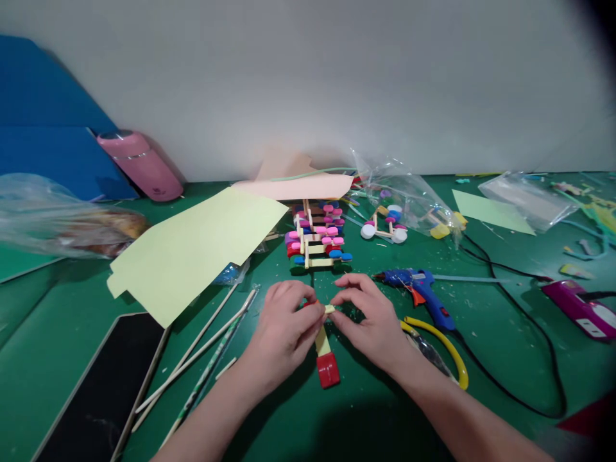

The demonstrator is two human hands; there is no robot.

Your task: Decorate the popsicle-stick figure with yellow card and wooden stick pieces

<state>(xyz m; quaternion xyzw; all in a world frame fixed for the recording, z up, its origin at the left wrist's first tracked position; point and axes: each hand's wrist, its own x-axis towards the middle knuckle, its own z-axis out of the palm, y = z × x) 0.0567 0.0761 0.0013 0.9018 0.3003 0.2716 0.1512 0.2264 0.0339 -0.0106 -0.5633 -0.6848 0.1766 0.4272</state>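
A pale yellow strip (pixel 322 341) with a red square piece (pixel 328 371) at its near end lies under my fingers at the centre. My left hand (pixel 289 321) pinches a small cream piece (pixel 329 309) over the strip's far end, where some red also shows. At the right side of that small piece, my right hand (pixel 363 314) has its thumb and fingers curved and apart, the tips close to it. Whether they touch it is hard to tell. Just beyond my hands stands a row of stick assemblies (pixel 315 240) with pink, blue and red parts.
A blue glue gun (pixel 423 289) and yellow-handled pliers (pixel 450 346) lie right, with a black cable (pixel 534 314). Left are wooden sticks (pixel 192 359), a black panel (pixel 103 391) and yellow paper (pixel 197 250). A pink bottle (pixel 142 165) leans at back left; a plastic bag (pixel 404 186) lies behind.
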